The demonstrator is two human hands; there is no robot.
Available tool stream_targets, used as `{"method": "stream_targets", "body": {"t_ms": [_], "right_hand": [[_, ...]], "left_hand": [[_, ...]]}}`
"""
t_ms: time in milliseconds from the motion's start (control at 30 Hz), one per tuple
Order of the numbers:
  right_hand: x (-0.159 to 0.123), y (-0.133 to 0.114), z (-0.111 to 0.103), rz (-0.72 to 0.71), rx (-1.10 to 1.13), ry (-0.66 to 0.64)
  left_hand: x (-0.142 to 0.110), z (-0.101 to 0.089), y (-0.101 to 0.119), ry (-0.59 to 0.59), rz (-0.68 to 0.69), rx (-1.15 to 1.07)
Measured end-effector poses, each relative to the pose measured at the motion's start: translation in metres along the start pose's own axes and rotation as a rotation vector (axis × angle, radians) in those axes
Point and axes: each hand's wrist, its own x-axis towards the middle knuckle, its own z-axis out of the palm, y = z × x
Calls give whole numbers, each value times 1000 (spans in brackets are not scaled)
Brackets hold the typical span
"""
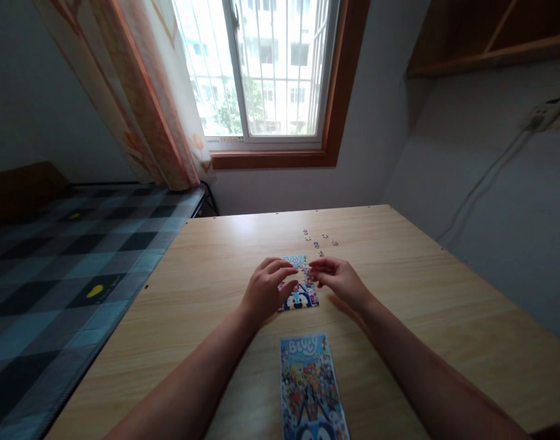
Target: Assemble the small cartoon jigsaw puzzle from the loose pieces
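Observation:
A partly assembled jigsaw puzzle (299,300) lies on the wooden table, with bare wood showing through a gap in its middle. My left hand (268,287) rests over its left edge, thumb and fingers spread apart, nothing between them. At the puzzle's right edge, my right hand (337,278) has its thumb and fingers pinched together; whatever they hold is too small to make out. Beyond the hands, several loose puzzle pieces (316,244) are scattered. Closer to me lies a printed Bluey picture sheet (311,385), its lower end cut off by the frame.
The pale wooden table (206,269) stretches to the wall below a barred window (280,73). To the left is a bed with a checked cover (101,244), beside a patterned curtain (147,91). A cable (486,174) hangs from a socket at right, near a wooden shelf (491,61).

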Motion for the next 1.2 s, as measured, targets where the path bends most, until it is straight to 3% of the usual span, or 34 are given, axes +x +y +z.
{"method": "stream_targets", "body": {"t_ms": [233,500,733,800,967,1200], "right_hand": [[-1,1,3,-22,-17,8],[-4,2,6,-55,-49,25],[-5,5,7,-108,-83,83],[-6,7,7,-121,-96,84],[-8,9,8,-135,-123,56],[-12,7,9,-161,-182,47]], "left_hand": [[-1,-6,-13,230,-258,44],[2,-4,-5,122,-145,-15],[-3,-5,-20,247,-436,-101],[-3,-4,-19,226,-402,-83],[-1,-1,-6,74,-163,-41],[5,0,10,-184,-164,-62]]}}
